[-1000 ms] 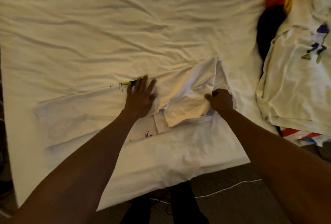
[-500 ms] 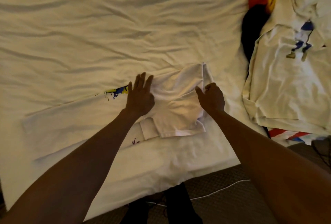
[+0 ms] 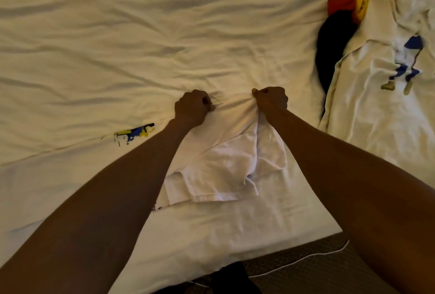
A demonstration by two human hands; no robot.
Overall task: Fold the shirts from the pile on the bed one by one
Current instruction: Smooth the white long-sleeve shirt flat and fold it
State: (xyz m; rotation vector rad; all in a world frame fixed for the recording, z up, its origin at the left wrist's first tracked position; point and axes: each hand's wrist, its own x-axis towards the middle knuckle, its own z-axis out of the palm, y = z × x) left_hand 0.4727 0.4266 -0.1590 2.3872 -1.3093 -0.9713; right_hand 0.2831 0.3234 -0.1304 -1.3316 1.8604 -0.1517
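Since the left hand (image 3: 193, 107) is no longer flat and, like the right hand (image 3: 270, 100), now clenches the shirt (image 3: 221, 169) by its far edge mid-frame, next fold's probably starting.

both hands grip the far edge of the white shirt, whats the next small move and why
Probably lift the far edge of the white shirt and draw it toward the near side, folding it over itself. The left hand and right hand both grip that edge, the sleeve already lies folded in, and the body rests flat on the bed.
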